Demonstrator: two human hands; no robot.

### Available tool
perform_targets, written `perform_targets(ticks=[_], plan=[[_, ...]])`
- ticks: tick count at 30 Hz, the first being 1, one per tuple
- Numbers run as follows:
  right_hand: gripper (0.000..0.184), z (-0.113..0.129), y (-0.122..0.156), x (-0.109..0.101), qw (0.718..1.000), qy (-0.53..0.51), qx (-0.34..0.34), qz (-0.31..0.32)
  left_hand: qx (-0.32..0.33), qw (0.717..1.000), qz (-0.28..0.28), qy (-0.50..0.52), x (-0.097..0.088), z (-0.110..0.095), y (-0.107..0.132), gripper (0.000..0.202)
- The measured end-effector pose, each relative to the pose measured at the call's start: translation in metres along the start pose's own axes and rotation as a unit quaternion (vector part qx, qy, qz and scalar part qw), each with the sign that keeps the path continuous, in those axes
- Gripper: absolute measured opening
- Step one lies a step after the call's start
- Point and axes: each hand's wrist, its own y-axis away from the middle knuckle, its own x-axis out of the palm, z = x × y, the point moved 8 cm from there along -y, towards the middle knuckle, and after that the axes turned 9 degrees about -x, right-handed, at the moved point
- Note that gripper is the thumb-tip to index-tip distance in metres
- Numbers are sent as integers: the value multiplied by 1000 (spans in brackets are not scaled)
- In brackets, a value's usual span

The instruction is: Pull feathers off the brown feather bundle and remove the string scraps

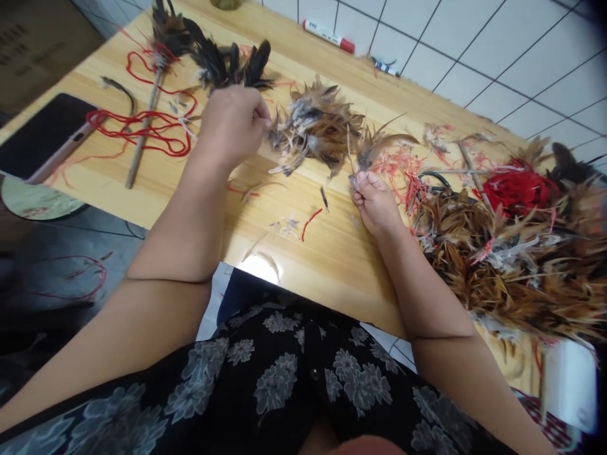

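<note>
My left hand (233, 123) reaches over the wooden table (332, 253), its fingers pinched at the edge of a loose pile of brown and grey feathers (315, 126). Closed in a fist, my right hand (374, 202) holds a small bunch of brown feathers (374, 145) upright by their quills. The pile lies between the two hands.
A large heap of brown feathers (512, 259) with red thread (516, 186) fills the table's right side. At the far left lie a stick with dark feathers (159, 57), loops of red cord (142, 129) and a dark phone (42, 136). A red-capped marker (329, 36) rests at the far edge.
</note>
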Motion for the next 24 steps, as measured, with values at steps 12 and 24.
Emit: perform_targets(ticks=[12,24], plan=[[59,-2,-2,-8,996,-75,30,-49,-18,965,183,-185,47,11,6,9],[53,1,-3,-3,999,-53,8,-11,92,975,192,-57,37,6,1,11]])
